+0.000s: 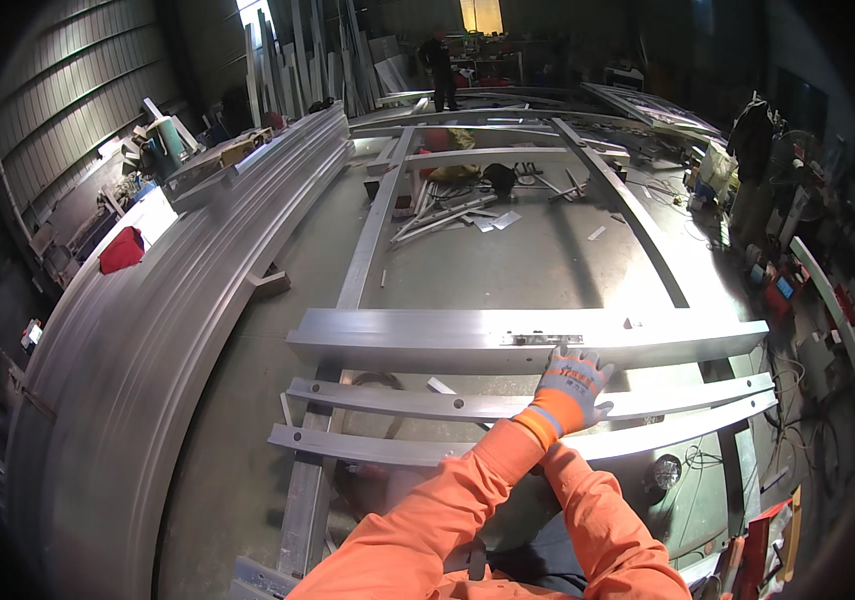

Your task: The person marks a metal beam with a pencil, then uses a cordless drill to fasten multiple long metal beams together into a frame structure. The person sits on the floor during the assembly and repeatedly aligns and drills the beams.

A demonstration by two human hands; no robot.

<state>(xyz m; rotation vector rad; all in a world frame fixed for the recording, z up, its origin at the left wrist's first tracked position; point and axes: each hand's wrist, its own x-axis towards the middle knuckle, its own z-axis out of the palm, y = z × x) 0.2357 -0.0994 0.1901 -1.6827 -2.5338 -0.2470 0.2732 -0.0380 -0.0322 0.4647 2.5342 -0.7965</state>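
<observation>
head: gloved left hand against aluminium beam

The left hand, in a grey glove with an orange cuff, reaches forward and rests its fingertips on the near edge of a wide aluminium beam, just below a small metal plate set into the beam's top. The right hand is hidden (its orange sleeve crosses under the left forearm). Two narrower bars lie nearer. A big frame stretches far across the floor, and long curved profiles run along the left.
</observation>
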